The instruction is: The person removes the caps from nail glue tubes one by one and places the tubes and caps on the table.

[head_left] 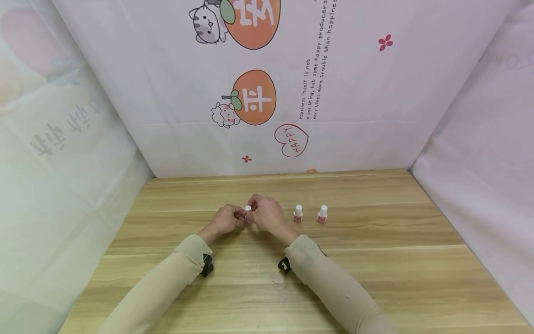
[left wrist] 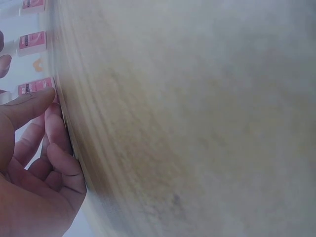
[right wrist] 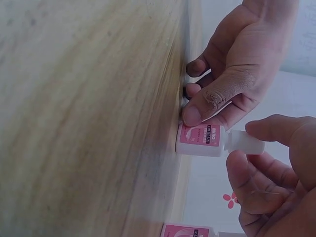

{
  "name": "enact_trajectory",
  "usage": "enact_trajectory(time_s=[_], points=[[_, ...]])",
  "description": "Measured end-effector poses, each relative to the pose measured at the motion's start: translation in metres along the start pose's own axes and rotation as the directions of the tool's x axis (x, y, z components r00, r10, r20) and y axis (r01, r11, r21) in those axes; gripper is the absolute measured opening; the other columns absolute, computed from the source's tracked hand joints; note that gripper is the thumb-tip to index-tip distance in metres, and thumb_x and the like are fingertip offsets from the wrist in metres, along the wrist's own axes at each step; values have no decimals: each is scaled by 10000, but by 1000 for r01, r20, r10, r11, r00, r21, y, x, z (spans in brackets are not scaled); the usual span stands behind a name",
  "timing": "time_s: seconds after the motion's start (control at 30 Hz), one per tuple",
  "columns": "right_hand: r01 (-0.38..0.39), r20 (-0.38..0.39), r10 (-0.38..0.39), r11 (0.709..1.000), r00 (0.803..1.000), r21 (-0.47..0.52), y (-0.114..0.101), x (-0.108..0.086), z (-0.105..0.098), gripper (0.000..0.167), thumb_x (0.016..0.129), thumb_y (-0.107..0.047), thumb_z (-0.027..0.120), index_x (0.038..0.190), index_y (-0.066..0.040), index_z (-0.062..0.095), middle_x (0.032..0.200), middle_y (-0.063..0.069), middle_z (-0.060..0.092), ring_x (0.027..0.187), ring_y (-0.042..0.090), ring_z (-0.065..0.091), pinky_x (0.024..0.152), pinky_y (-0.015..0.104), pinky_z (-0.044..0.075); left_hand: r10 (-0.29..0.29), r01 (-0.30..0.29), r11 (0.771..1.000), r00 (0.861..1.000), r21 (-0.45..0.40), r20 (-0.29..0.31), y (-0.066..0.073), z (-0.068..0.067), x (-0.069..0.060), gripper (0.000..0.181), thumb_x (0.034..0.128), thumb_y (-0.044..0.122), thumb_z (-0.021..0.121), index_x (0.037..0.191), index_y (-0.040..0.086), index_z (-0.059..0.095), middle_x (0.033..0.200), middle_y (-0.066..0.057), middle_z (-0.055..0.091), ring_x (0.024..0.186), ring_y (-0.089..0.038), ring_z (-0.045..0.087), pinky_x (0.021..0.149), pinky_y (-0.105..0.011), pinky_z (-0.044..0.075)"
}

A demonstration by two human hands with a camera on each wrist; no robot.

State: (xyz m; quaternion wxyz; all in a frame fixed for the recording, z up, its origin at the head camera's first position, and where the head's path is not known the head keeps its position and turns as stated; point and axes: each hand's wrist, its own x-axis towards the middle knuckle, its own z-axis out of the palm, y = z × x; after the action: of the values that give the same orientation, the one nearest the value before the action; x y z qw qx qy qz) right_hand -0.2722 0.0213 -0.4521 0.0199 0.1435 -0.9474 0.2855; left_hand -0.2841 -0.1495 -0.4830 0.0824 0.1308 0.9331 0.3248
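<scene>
Now, your left hand [head_left: 228, 218]: it grips the small bottle [right wrist: 200, 140] low on its body, the thumb lying over the pink label [right wrist: 198, 134] and the fingers on the bottle's other side, close to the table.
Your right hand [head_left: 267, 213]: its thumb and a finger pinch the white cap [right wrist: 251, 143], just above your left fingertips; its other fingers are curled beneath.
Bottle you hold: upright between your two hands, its base down at the wooden table [head_left: 250, 287] and its cap on top.
Second bottle [head_left: 298, 216]: upright, a little to the right of your right hand, with the same white cap and pink label.
Third bottle [head_left: 322, 216]: upright, further right of that hand, in line with the second and apart from it.
Sleeves [head_left: 158, 287]: beige, behind both hands, with a black strap [head_left: 207, 265] showing under the left cuff.
Backdrop [head_left: 354, 102]: beyond your hands, a white sheet printed with orange fruits, small cartoon animals, a red heart reading "HAPPY" and little red flowers.
</scene>
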Motion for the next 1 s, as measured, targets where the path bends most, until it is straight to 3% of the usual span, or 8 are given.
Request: enact_trajectory(time_s=[0.3,0.77,1.0], points=[[-5,3,5,1000,1000,13,0,0,-1,191,855,-291,762,996,-204,667,929,-48,707,801,145,602,673,309,475,13,-13,1000,1000,-2,-4,-1,1,1,194,828,15,656,979,68,765,840,-23,736,735,-107,568,702,-251,460],[-8,-4,8,1000,1000,1,1,1,1,198,857,-308,763,1000,-204,673,927,-52,697,814,149,604,680,308,474,-14,15,999,1000,-32,4,1,0,0,175,845,30,704,1007,60,761,872,-37,748,745,-116,587,679,-238,453],[16,-12,-17,999,1000,-29,0,0,2,167,857,-263,748,997,-218,670,959,-57,709,834,150,616,692,322,494,12,-12,1000,1000,-6,-11,0,1,0,199,826,18,683,999,67,768,849,-33,746,728,-96,575,687,-239,450]])
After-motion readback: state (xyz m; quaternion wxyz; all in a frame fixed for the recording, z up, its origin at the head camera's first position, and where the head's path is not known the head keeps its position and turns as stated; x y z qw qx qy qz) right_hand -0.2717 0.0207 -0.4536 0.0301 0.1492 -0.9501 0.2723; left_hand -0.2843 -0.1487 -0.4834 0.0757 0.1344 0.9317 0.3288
